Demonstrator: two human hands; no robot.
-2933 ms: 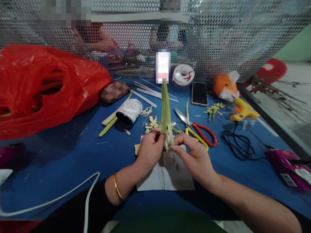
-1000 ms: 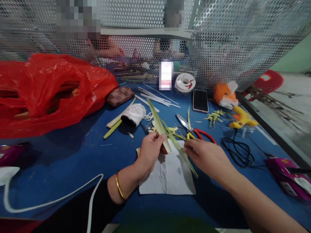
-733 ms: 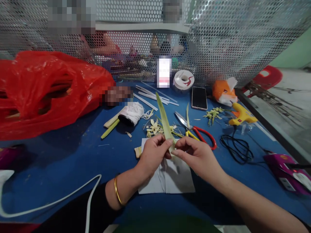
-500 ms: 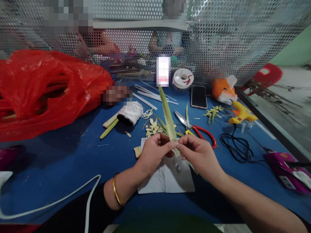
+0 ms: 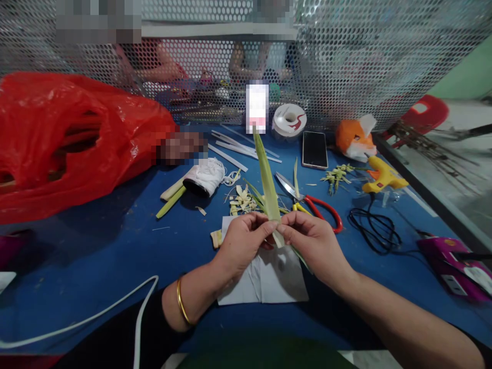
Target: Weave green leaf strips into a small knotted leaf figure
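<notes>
A long pale-green leaf (image 5: pixel 267 179) stands upright between my hands, its pointed tip toward the mesh screen. My left hand (image 5: pixel 248 238) pinches its lower end between thumb and fingers. From the other side my right hand (image 5: pixel 311 241) grips the same end, the two thumbs almost touching. Beneath them lies a folded white paper sheet (image 5: pixel 280 282). Just beyond the hands is a heap of leaf scraps (image 5: pixel 244 200). Scissors with red handles (image 5: pixel 325 207) lie beyond my right hand, near a yellow-handled tool (image 5: pixel 302 208) that is partly hidden.
A red plastic bag (image 5: pixel 77 148) fills the left side. White cord (image 5: pixel 209 174), a ribbon spool (image 5: pixel 289 121), a phone (image 5: pixel 314 149) and a yellow glue gun (image 5: pixel 384 175) lie around. A purple power strip (image 5: pixel 453 266) sits at right. Two people work behind the mesh screen (image 5: pixel 346 72).
The view has shifted slightly. Both hands keep their pinch on the leaf, whose lower end now shows more clearly below the thumbs.
</notes>
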